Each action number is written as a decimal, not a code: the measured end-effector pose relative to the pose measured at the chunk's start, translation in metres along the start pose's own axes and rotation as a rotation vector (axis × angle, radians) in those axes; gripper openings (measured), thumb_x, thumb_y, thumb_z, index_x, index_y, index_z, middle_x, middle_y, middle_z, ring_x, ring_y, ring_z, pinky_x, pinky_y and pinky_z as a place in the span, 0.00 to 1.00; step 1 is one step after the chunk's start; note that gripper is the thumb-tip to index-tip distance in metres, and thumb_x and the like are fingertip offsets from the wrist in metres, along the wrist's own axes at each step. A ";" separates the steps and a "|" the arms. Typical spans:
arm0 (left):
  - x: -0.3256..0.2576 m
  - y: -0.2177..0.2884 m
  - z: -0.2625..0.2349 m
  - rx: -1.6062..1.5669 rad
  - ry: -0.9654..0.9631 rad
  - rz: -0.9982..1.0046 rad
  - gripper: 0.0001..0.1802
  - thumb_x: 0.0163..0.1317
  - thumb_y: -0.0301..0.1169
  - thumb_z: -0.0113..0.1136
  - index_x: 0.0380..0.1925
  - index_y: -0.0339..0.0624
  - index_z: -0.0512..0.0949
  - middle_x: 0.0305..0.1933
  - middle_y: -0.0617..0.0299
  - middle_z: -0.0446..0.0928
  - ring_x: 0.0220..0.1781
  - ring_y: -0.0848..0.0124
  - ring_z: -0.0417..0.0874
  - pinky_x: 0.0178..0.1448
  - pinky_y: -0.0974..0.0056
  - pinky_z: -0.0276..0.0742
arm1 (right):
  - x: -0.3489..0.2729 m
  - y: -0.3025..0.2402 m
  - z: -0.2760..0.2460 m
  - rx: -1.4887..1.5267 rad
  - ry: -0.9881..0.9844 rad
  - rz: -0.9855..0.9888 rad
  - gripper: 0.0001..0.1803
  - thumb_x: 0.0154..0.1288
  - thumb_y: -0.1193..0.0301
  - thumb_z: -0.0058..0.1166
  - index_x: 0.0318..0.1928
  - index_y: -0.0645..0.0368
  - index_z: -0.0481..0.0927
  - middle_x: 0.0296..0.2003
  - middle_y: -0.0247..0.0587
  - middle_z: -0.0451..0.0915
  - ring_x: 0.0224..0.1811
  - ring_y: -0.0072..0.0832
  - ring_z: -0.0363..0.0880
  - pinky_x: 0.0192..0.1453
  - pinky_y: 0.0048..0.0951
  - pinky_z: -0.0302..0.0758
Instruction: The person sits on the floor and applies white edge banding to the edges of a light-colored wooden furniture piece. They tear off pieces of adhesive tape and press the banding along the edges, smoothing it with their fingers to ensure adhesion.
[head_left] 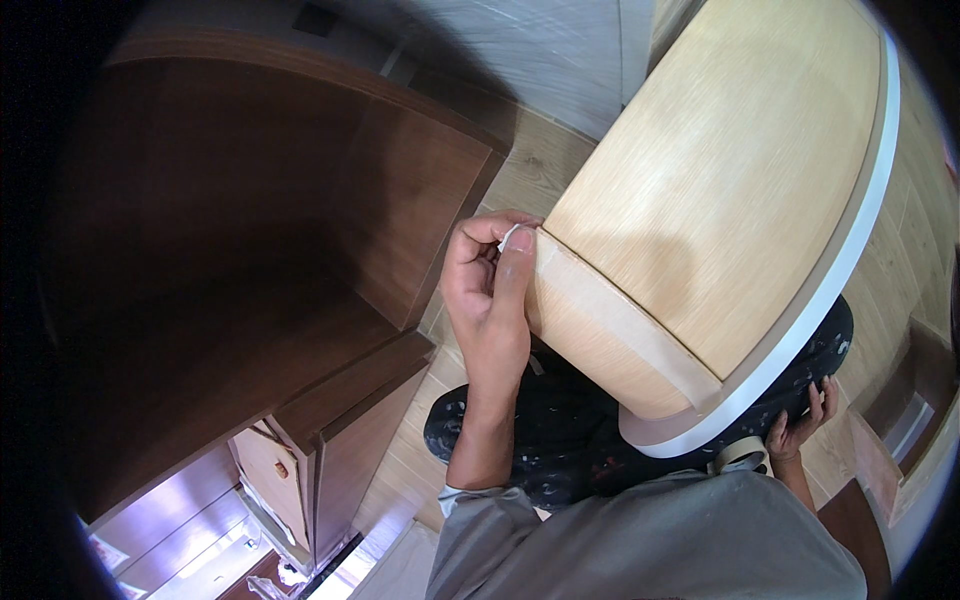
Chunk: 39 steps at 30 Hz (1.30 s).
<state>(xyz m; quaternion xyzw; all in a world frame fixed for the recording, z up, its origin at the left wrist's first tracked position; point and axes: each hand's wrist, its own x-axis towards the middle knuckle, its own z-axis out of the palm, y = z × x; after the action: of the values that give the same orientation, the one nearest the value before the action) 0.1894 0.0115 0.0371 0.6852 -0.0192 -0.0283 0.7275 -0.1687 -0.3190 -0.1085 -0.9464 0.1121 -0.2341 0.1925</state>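
Currently, I see my left hand (490, 300) raised at the corner of a light wooden panel (720, 190), a large board with a rounded end that rests tilted across my lap and dark patterned trousers (560, 440). The thumb and forefinger of that hand are pinched closed on the loose end of a thin strip of edge banding (600, 330), a pale wood-coloured tape that runs along the panel's near curved edge. The pinched tip shows white at the fingertips, right at the panel's upper corner.

A white edge strip (850, 250) follows the panel's outer rim from top right down to the lower curve. My right hand (800, 425) sits beneath that lower curve, fingers curled against the underside of the panel; I cannot tell whether it grips anything, as the panel hides most of it. Just beside it lies a roll of tape (740, 455), partly covered.

To my left stands a dark brown cabinet (250, 260) on the pale wood-look floor (540, 150).
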 end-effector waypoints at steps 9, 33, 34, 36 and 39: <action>-0.006 -0.012 0.010 0.164 0.101 0.288 0.04 0.79 0.25 0.60 0.47 0.36 0.75 0.52 0.50 0.81 0.56 0.69 0.81 0.66 0.61 0.74 | 0.001 -0.001 -0.001 0.009 0.000 0.000 0.34 0.76 0.55 0.55 0.74 0.61 0.70 0.75 0.60 0.63 0.82 0.57 0.57 0.84 0.61 0.54; 0.005 -0.001 -0.003 0.094 -0.003 0.138 0.05 0.76 0.25 0.63 0.47 0.36 0.78 0.53 0.51 0.84 0.57 0.69 0.84 0.65 0.62 0.76 | 0.000 -0.001 0.002 0.005 0.015 0.013 0.34 0.75 0.54 0.54 0.73 0.60 0.71 0.74 0.60 0.64 0.81 0.56 0.58 0.84 0.61 0.53; 0.005 -0.002 -0.002 0.095 0.000 0.138 0.05 0.77 0.25 0.63 0.47 0.37 0.78 0.53 0.52 0.84 0.56 0.69 0.84 0.65 0.62 0.76 | 0.000 -0.001 0.002 0.004 0.014 0.011 0.34 0.75 0.54 0.54 0.73 0.60 0.71 0.74 0.60 0.64 0.81 0.56 0.58 0.84 0.61 0.54; 0.003 -0.002 -0.002 0.092 0.008 0.118 0.04 0.77 0.25 0.63 0.47 0.37 0.78 0.52 0.52 0.84 0.56 0.69 0.84 0.65 0.62 0.76 | 0.000 -0.001 0.001 0.000 0.012 0.007 0.34 0.75 0.54 0.54 0.74 0.60 0.70 0.74 0.60 0.64 0.81 0.56 0.58 0.84 0.61 0.54; 0.002 -0.001 -0.002 0.072 0.013 0.074 0.04 0.77 0.25 0.63 0.46 0.37 0.77 0.52 0.52 0.84 0.55 0.70 0.84 0.65 0.63 0.76 | 0.000 0.000 0.001 -0.007 0.007 0.007 0.34 0.75 0.54 0.54 0.74 0.60 0.70 0.74 0.60 0.64 0.82 0.56 0.58 0.84 0.61 0.54</action>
<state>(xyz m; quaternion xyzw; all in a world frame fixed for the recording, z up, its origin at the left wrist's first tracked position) 0.1916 0.0130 0.0365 0.7101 -0.0409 0.0040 0.7029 -0.1687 -0.3182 -0.1091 -0.9457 0.1171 -0.2364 0.1897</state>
